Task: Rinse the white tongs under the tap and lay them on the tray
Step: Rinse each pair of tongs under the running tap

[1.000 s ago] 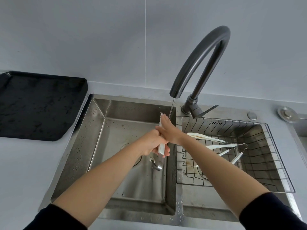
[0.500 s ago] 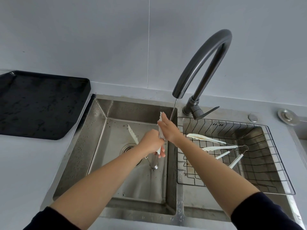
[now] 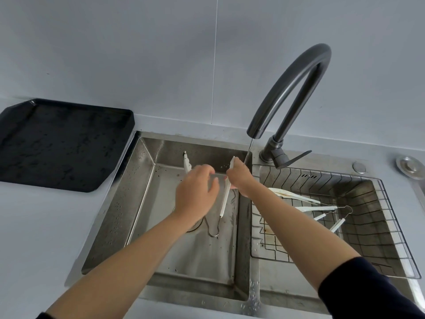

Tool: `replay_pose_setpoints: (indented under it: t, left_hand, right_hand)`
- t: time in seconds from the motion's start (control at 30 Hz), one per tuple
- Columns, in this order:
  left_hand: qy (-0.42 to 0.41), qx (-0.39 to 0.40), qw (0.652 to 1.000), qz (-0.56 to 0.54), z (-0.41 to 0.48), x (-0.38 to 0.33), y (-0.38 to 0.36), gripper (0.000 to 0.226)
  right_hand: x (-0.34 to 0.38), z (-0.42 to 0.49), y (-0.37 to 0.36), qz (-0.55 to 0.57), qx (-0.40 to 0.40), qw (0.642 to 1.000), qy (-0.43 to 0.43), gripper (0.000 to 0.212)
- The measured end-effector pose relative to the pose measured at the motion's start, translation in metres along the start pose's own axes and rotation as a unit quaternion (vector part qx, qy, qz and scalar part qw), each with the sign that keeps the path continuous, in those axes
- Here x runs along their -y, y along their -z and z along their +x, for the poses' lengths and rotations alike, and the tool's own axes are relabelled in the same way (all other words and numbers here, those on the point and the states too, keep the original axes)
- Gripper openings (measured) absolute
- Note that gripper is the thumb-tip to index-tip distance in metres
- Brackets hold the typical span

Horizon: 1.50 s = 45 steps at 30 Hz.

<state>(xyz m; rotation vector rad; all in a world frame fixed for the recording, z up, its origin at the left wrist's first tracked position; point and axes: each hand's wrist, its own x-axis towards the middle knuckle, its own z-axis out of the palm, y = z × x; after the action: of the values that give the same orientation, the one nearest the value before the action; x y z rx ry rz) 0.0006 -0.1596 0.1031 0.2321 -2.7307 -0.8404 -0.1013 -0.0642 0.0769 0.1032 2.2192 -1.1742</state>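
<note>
Nearest to us, the dark sleeve (image 3: pixel 368 291) on our right arm is sitting pushed up, and both our bare forearms are stretching out over the left basin of the steel sink (image 3: pixel 128 203). Our left hand (image 3: pixel 195 196) is curling round one arm of the white tongs (image 3: pixel 224 201), with that arm's toothed tip sticking up just above the knuckles. The fingers are a little blurred, but the grasp is showing plainly enough. Our right hand (image 3: pixel 241 178) is pinching the other arm near its tip, so the tongs are hanging spread wide in a V above the basin. Their metal loop is pointing down towards us over the drain. A thin stream of water (image 3: pixel 249 149) is falling from the curved tap (image 3: pixel 292 88) and meeting the top of the right hand, just beside the tip it is gripping. To the right, a wire basket (image 3: pixel 391 226) is sitting in the second basin, and more white utensils (image 3: pixel 305 200) are lying in it. Farther back on the left, the black tray (image 3: pixel 62 146) is lying on the grey counter (image 3: pixel 34 226), its surface mottled, well apart from the tongs. Behind everything, the pale wall (image 3: pixel 138 54) is rising.
</note>
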Motion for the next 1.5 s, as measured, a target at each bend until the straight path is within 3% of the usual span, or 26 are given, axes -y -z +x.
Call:
replay_pose_setpoints:
  t: [0.1,0.17,0.2,0.27,0.37,0.5,0.63,0.77,0.87,0.97,1.1,1.2,1.3,1.5]
  left_hand:
    - [0.144,-0.006,0.984,-0.106,0.002,0.019,0.004,0.027]
    - [0.264,0.095,0.941,-0.187,0.003,0.026,0.003,0.039]
    - [0.310,0.152,0.904,-0.253,0.005,0.027,0.004,0.042]
    - [0.341,0.236,0.827,-0.380,0.006,0.027,0.003,0.034]
    - [0.306,0.276,0.787,-0.459,0.011,0.022,0.002,0.010]
    - [0.286,0.292,0.768,-0.492,0.021,0.011,0.001,0.003]
    - [0.277,0.316,0.762,-0.493,0.028,0.002,-0.004,0.005]
    - [0.288,0.330,0.767,-0.469,0.035,-0.006,-0.010,0.005]
    - [0.299,0.343,0.771,-0.445,0.038,-0.010,-0.015,0.005]
    - [0.311,0.352,0.767,-0.438,0.042,-0.013,-0.021,0.004]
    - [0.326,0.358,0.759,-0.434,0.046,-0.019,-0.029,0.007]
    - [0.334,0.357,0.759,-0.431,0.046,-0.024,-0.033,0.016]
    - [0.329,0.363,0.755,-0.436,0.044,-0.027,-0.036,0.012]
    - [0.349,0.368,0.754,-0.417,0.031,-0.024,-0.040,0.009]
  right_hand:
    - [-0.001,0.004,0.003,0.035,-0.001,0.999,-0.014,0.041]
    - [0.000,0.005,0.006,0.074,0.001,0.997,-0.023,0.041]
    - [0.000,0.005,0.007,0.096,0.006,0.995,-0.030,0.041]
    - [0.000,0.006,0.007,0.143,0.017,0.988,-0.049,0.039]
    - [-0.003,0.007,0.007,0.233,0.021,0.968,-0.092,0.036]
    - [-0.013,0.007,0.008,0.177,-0.007,0.980,-0.091,0.031]
    - [-0.026,0.006,0.007,0.040,-0.012,0.995,-0.086,0.014]
    - [-0.027,0.001,0.013,-0.086,0.002,0.996,-0.031,0.026]
    - [-0.026,-0.006,0.022,-0.094,-0.008,0.995,0.014,0.031]
    - [-0.027,-0.014,0.034,-0.112,-0.039,0.990,0.073,0.020]
    - [-0.033,-0.037,0.046,-0.099,-0.056,0.983,0.143,0.038]
    - [-0.037,-0.054,0.050,-0.077,-0.010,0.977,0.197,0.038]
    - [-0.044,-0.061,0.051,-0.062,0.056,0.968,0.236,0.032]
    - [-0.052,-0.061,0.046,-0.142,0.104,0.957,0.232,0.040]
